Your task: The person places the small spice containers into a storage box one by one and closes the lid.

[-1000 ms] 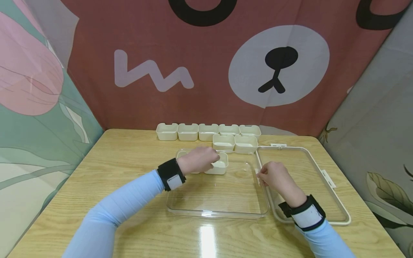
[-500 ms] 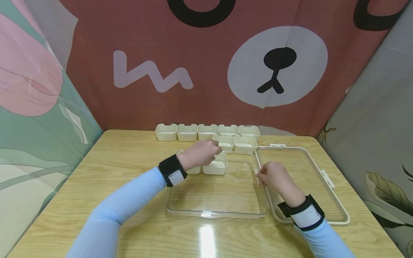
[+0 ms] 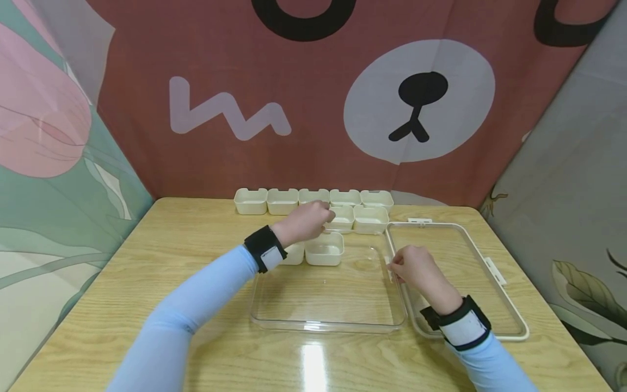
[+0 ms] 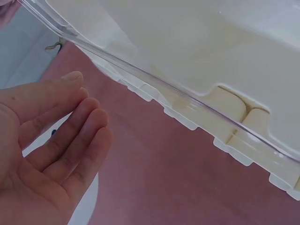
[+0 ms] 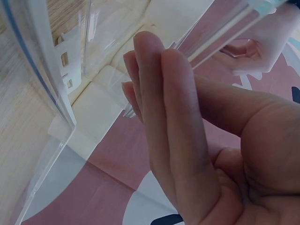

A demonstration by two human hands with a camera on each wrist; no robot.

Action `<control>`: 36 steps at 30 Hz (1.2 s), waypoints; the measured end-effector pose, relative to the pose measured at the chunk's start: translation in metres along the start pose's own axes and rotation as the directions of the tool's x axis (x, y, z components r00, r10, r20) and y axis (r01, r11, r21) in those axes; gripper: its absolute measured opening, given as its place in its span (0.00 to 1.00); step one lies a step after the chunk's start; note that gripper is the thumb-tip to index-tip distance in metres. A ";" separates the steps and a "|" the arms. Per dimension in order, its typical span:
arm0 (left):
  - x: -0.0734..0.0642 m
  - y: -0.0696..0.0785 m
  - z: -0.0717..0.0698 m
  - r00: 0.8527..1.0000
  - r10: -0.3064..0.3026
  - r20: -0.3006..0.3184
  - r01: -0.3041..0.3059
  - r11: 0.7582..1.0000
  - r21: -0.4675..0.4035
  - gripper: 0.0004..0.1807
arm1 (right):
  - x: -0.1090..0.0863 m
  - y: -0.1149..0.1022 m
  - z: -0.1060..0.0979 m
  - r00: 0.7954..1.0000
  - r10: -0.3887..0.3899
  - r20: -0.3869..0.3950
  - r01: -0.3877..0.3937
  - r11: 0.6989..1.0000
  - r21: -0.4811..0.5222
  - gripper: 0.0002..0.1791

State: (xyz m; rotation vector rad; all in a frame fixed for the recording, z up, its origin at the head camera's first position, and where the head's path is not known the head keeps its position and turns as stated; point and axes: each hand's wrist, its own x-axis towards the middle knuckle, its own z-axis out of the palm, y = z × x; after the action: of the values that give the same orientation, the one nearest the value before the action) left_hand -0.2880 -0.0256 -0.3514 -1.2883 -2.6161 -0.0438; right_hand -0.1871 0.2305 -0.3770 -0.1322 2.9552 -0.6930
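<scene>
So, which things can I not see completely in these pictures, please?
Head view: the left hand hides part of the left cream bin inside the clear box and part of the middle back-row bin.
Right wrist view: the right hand hides its own thumb tip, so any grip is unclear.
Left wrist view: the upper edge cuts off the nearest bin.

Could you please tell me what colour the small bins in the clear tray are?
The bins are pale cream; the head view shows it best.
</scene>
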 end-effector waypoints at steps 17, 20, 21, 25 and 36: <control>0.022 -0.018 0.005 0.998 -0.051 0.036 0.052 0.998 -0.033 0.12 | -0.001 0.000 0.000 1.000 -0.018 -0.016 0.018 1.000 0.001 0.08; 0.027 -0.020 0.006 0.996 -0.070 0.054 0.071 0.997 -0.031 0.12 | -0.001 0.000 -0.001 1.000 -0.019 -0.019 0.019 1.000 0.003 0.08; 0.028 -0.021 0.006 0.995 -0.074 0.061 0.076 0.997 -0.031 0.12 | -0.001 0.000 -0.001 1.000 -0.019 -0.018 0.019 1.000 0.003 0.08; 0.032 -0.025 0.010 0.993 -0.080 0.087 0.084 0.996 -0.033 0.14 | 0.000 0.000 -0.001 1.000 -0.020 -0.021 0.020 1.000 0.000 0.08; 0.041 -0.027 0.020 0.986 -0.068 0.153 0.076 0.996 -0.042 0.20 | 0.001 0.001 0.001 0.999 -0.018 -0.029 0.018 1.000 -0.005 0.08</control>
State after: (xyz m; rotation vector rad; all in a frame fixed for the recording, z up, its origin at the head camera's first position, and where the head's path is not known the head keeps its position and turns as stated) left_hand -0.3375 -0.0079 -0.3601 -1.2580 -2.8058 -0.0208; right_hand -0.1882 0.2308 -0.3779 -0.1510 2.9876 -0.6956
